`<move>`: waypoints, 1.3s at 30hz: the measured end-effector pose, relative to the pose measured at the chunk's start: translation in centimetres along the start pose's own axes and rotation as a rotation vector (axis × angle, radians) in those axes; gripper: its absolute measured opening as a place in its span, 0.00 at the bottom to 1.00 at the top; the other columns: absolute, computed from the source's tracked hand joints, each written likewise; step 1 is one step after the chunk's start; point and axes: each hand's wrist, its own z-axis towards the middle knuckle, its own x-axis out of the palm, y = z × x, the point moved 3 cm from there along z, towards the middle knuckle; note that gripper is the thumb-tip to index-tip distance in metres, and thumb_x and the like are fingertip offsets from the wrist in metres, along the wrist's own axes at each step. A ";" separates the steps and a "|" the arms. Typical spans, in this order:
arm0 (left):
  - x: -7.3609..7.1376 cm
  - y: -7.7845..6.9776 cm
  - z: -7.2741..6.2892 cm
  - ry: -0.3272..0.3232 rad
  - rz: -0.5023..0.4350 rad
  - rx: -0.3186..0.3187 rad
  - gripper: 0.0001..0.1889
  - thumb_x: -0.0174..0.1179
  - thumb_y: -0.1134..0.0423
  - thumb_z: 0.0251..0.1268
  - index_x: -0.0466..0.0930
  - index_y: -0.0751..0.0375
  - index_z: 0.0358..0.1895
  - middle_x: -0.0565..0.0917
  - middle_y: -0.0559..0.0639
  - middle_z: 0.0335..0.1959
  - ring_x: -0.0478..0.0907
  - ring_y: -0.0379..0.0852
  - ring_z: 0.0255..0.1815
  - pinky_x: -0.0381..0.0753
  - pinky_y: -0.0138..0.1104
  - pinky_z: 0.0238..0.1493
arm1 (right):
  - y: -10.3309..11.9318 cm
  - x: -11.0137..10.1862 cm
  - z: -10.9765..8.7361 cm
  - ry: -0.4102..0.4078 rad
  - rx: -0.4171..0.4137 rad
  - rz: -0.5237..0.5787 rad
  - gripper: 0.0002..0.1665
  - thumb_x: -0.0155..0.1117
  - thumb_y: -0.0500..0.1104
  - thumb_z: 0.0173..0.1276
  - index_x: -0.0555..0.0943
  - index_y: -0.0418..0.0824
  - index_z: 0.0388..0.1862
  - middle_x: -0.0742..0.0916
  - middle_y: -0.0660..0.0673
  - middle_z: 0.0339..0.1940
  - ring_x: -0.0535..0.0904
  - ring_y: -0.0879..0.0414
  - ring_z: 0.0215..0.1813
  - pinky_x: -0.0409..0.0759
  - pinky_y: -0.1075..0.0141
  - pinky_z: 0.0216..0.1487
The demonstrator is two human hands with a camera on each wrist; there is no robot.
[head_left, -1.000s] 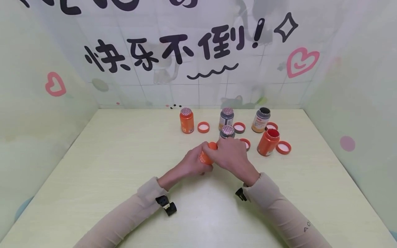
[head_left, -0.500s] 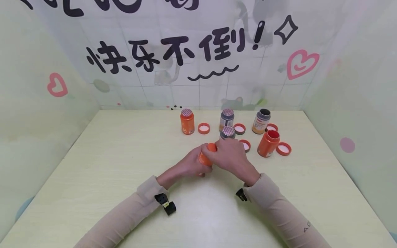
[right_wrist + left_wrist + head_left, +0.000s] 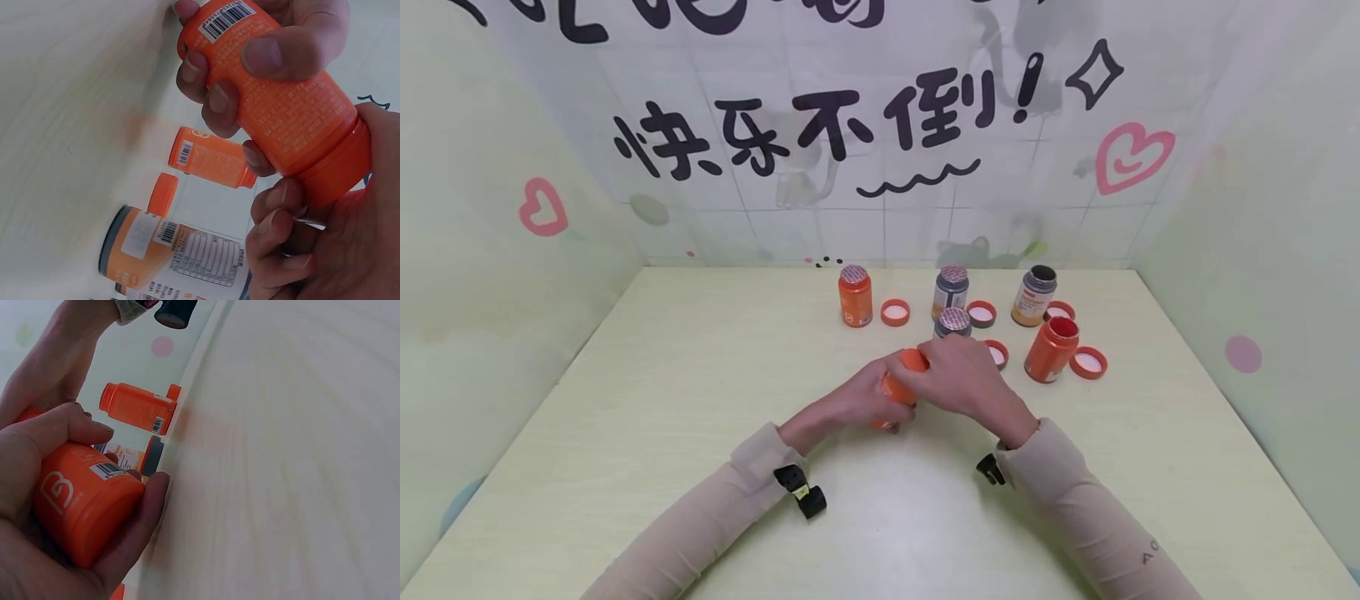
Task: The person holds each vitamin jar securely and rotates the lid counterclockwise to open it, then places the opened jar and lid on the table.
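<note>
An orange supplement bottle is held tilted between both hands over the table. My left hand grips its body, fingers and thumb wrapped round the label, as the left wrist view also shows. At the top end my right hand grips the orange cap, which sits on the bottle in the right wrist view. Just behind the right hand stands a grey bottle with a patterned foil seal, its lower part hidden; its lid lies partly covered beside it.
Foil-sealed orange and grey bottles stand at the back, lids beside them. To the right, an unsealed grey bottle and orange bottle have lids alongside. Walls enclose the table.
Both hands keep their grip on the orange bottle. The bottle has shifted slightly toward me, and more of its lower end shows below the left hand. The bottles on the table stay put.
</note>
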 end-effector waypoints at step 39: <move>0.0 -0.3 0.2 -0.143 0.210 -0.043 0.27 0.68 0.70 0.60 0.71 0.46 0.60 0.80 0.52 0.51 0.81 0.51 0.42 0.85 0.36 0.31 | -1.4 -1.8 -0.7 0.226 0.167 0.197 0.36 0.54 0.77 0.67 0.80 0.46 0.28 0.83 0.48 0.24 0.81 0.53 0.29 0.75 0.64 0.28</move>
